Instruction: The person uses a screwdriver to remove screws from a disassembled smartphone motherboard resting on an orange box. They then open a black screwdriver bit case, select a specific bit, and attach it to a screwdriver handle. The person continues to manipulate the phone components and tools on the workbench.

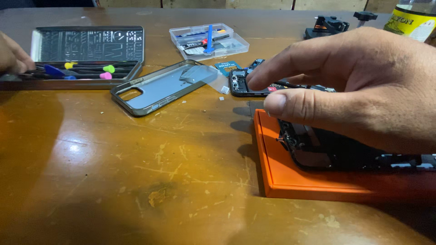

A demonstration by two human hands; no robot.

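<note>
A person's right hand (363,86) hovers with thumb and forefinger loosely parted, gripping nothing, above an opened black phone body (336,152) lying on an orange tray (290,181) at the right of the scratched wooden bench (136,172). The left hand (11,56), its grip impossible to judge at the frame's edge, rests at a metal tool tin (86,45) holding coloured picks. Between them lie a grey phone case (154,88) and a clear plastic parts box (209,41).

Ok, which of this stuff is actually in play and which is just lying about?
In play:
right hand
opened phone
orange tray
left hand
tool tin

Lying about:
clear phone case
plastic parts box
bottle
</note>
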